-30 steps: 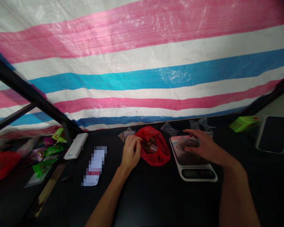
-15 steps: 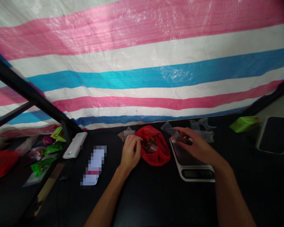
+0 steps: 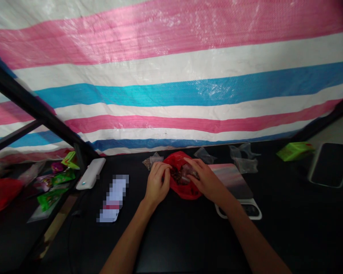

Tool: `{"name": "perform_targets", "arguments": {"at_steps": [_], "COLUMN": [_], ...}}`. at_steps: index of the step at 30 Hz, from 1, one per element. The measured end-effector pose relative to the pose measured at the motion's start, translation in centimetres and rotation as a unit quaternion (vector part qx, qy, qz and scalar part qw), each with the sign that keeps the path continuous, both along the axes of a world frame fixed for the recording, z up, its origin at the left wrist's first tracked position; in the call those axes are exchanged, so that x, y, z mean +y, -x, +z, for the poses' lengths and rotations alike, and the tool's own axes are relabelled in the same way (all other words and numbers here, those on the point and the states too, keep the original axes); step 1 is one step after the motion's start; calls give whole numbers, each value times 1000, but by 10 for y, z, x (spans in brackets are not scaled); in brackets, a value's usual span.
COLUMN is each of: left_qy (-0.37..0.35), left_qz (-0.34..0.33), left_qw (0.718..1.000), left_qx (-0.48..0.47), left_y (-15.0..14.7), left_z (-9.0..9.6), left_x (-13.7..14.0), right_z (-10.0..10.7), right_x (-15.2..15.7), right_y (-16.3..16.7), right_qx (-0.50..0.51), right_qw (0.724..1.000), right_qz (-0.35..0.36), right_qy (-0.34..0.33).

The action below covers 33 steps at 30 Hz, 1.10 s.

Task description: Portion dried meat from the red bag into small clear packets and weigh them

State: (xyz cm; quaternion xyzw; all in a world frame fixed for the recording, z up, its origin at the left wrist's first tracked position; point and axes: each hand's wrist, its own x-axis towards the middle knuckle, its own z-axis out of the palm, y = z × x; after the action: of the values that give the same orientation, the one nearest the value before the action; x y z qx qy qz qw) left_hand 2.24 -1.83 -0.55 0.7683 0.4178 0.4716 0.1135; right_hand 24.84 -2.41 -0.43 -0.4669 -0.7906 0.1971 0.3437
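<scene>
A red plastic bag lies opened on the black table, with small brown bits inside. My left hand is closed on the bag's left rim, fingers curled. My right hand reaches over the bag's right side, fingers bent around a small clear plastic bag at the bag's mouth; what that clear bag contains is hard to make out. Just right of the red bag sits a white kitchen scale, partly covered by my right forearm. Behind my left hand lie small filled clear bags.
Loose clear bags lie behind the scale. At left are a white power bank and a pixelated phone-like item. Green packets lie beyond the black frame. A yellow-green box and a phone stand at right.
My right hand has moved left from above the scale to the red bag's mouth. The scale's plate is now more exposed. My left hand has stayed at the bag's rim.
</scene>
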Motion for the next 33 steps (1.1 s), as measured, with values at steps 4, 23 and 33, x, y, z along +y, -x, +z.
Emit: {"name": "perform_targets", "arguments": {"at_steps": [4, 23, 33], "left_qy": [-3, 0, 6], "left_qz": [-9, -3, -1], "left_qw": [1000, 1000, 1000], "left_qx": [4, 5, 0], "left_y": [-1, 0, 1], "left_z": [1, 3, 2], "left_x": [-2, -2, -1], "right_z": [1, 9, 22], "right_x": [1, 1, -4], "right_y": [-1, -10, -99], "right_qx": [2, 61, 11], "right_qw": [1000, 998, 992], "right_qz": [0, -25, -60], "right_qy": [-4, 25, 112]}}
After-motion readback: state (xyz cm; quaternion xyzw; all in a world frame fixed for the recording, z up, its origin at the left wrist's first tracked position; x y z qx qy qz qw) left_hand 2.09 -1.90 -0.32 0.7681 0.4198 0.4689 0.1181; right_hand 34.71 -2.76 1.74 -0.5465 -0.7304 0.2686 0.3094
